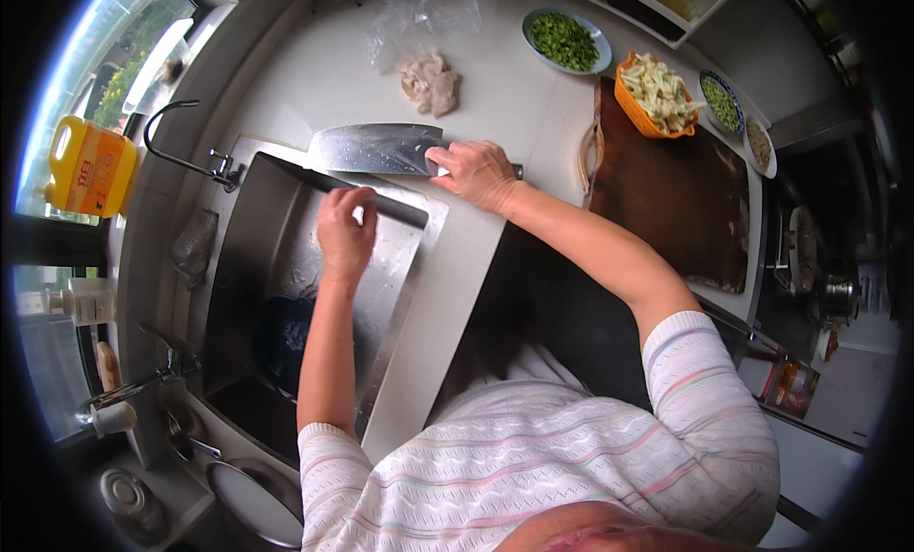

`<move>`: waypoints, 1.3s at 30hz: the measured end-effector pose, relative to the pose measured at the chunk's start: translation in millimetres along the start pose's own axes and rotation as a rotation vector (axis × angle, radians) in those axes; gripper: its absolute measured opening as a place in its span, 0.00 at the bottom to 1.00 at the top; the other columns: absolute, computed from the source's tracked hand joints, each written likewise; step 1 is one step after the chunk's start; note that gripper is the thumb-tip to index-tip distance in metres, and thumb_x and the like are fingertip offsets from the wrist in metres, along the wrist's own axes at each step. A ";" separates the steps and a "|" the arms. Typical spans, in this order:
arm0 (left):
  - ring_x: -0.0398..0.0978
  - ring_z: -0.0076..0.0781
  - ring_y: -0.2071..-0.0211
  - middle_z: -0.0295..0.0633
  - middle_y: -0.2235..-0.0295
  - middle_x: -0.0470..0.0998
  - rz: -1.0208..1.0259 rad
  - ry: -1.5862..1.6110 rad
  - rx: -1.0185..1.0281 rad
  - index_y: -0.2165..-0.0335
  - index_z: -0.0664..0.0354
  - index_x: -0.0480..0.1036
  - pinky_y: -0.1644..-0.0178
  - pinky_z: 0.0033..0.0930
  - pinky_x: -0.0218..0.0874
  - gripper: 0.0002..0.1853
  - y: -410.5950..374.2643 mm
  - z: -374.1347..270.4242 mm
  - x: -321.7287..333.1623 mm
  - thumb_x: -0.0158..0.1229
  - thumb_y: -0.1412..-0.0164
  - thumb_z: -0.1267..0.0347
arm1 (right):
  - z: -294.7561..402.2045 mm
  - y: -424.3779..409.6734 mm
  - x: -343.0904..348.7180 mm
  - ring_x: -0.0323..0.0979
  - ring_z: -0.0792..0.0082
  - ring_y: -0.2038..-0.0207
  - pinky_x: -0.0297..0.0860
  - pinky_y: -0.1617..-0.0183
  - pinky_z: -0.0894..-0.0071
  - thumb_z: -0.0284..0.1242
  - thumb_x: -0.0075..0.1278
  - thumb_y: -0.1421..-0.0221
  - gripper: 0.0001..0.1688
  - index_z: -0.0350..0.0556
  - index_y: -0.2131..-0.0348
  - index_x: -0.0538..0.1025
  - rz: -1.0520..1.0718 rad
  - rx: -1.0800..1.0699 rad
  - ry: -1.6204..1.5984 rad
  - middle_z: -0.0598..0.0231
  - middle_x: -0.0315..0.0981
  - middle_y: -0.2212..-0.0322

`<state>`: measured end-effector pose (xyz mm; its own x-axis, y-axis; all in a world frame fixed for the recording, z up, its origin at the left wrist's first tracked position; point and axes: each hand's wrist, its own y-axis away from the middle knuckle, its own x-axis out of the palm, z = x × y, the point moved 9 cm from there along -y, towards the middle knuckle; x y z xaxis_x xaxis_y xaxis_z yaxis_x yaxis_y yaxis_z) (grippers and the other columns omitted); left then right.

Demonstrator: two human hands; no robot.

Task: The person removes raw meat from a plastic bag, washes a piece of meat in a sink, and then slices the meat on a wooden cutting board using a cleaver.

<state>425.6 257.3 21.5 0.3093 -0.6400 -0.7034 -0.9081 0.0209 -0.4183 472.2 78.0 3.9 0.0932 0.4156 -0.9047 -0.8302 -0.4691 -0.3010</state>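
Observation:
My right hand (475, 174) grips a wide cleaver (378, 149) by its handle over the counter at the sink's far edge. Water drops dot the blade, which points left. Over the stainless steel sink (389, 266) hangs my left hand (346, 231), its fingers curled and the thumb bent toward them. No object shows in it, but its fingertips are partly hidden. Beyond the cleaver, a pale piece of raw meat (430, 84) lies on the counter beside a crumpled clear plastic bag (428, 17). A dark blue basin (282, 345) sits in the sink, partly behind my left forearm.
A brown cutting board (671, 202) lies to the right, an orange basket (628, 116) of cut pale vegetables at its far corner. Plates of chopped greens (564, 41) and other chopped food (721, 101) stand behind. A slim black faucet (168, 141) and yellow jug (93, 166) are left.

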 end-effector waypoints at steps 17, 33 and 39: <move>0.66 0.43 0.61 0.43 0.63 0.71 0.072 -0.061 0.036 0.70 0.57 0.76 0.57 0.39 0.60 0.09 -5.1 -9.3 70.3 0.57 0.56 0.77 | -100.4 -119.7 46.2 0.55 0.53 0.47 0.61 0.48 0.57 0.36 0.55 0.54 0.25 0.56 0.55 0.69 -0.102 0.367 0.074 0.58 0.59 0.53; 0.68 0.44 0.56 0.48 0.57 0.70 0.183 0.164 -0.079 0.64 0.55 0.75 0.54 0.39 0.61 0.13 4.3 -81.3 103.4 0.57 0.51 0.75 | -247.6 283.8 -271.9 0.71 0.73 0.62 0.71 0.59 0.74 0.25 0.48 0.50 0.25 0.45 0.50 0.66 -0.752 0.555 -1.449 0.63 0.70 0.61; 0.58 0.41 0.44 0.50 0.46 0.60 0.582 0.424 0.143 0.48 0.66 0.62 0.42 0.35 0.50 0.26 29.7 -217.7 204.7 0.52 0.40 0.62 | -378.5 482.3 -260.6 0.70 0.69 0.56 0.67 0.56 0.72 0.37 0.49 0.48 0.28 0.51 0.48 0.66 -0.317 1.291 -0.294 0.62 0.70 0.58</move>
<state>400.5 -40.3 -9.8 -0.3740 -0.7365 -0.5636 -0.8373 0.5294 -0.1362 255.5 -551.5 -19.6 0.3897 0.5937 -0.7040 -0.7286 0.6663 0.1585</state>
